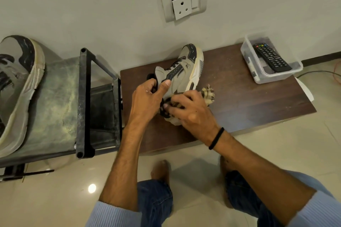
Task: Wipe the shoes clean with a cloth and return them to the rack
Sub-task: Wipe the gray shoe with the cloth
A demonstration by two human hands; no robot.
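Mostly beige shoe (184,73), black trim.

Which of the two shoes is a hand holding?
The shoe on the brown table, gripped by the left hand; the other shoe sits untouched on the rack.

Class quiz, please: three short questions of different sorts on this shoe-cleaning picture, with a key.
1. True or false: the remote lies inside the clear box.
2. Where is the second shoe? A) on the rack B) on the floor C) in the box.
3. Fill in: the right hand presses the ____ against the held shoe, which the left hand grips.
Key: 1 true; 2 A; 3 cloth.
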